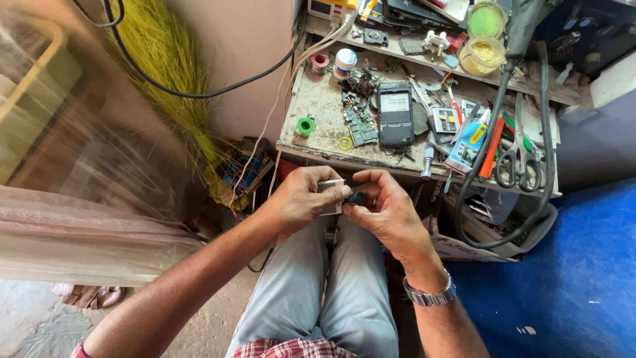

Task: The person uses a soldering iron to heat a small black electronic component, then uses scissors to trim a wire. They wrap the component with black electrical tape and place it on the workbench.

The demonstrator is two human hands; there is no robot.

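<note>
Mid-frame, over the lap, left hand pinches a thin silver metal plate; right hand grips a small dark part against it. Looks light, stiff, probably fiddly, best held by the edges.

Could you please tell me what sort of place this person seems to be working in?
Probably a small phone or electronics repair stall: a cluttered workbench holds an opened handset, loose circuit boards and scissors, while both hands work a small part above the lap.
</note>
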